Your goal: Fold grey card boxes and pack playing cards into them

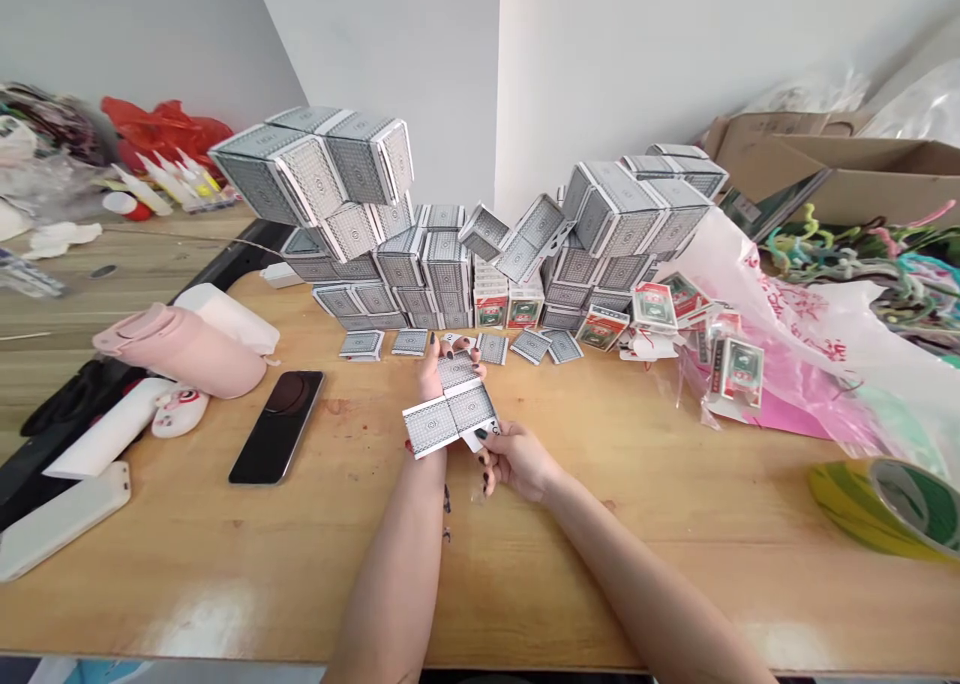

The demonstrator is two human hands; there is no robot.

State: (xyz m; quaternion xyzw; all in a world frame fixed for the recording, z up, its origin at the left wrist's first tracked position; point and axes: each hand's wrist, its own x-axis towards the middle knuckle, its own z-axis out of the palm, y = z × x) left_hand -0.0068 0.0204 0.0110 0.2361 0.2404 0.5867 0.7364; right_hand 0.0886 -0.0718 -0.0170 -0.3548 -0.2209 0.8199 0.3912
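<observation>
Grey-patterned card boxes [446, 264]: several dozen, exact count hidden by overlap, heaped in two tiered piles at upper centre of the frame, apparently set back to leave the front of the desk free for handling. Desk [525, 564]: one, wooden, bearing everything listed here. Pink-printed plastic bag [780, 314]: one, at right, with red-and-green printed boxes [739, 372], at least six, lying on and beside it. Cardboard carton [825, 164]: one, upper right. Pink flask [180, 349]: one, at left. Smartphone [276, 427]: one, left of centre. Tape roll [885, 509]: one, yellow-green, lower right. Hands: two. Left hand [439, 374] supports a flattened grey box [448, 419] from behind, fingers [433, 356] curled around it; right hand [517, 461] pinches its lower corner, fingers [487, 444] clenched on the card, the two holding it up off the desk between them. Flattened grey sleeves [361, 344]: five, in a row just beyond the hands.
</observation>
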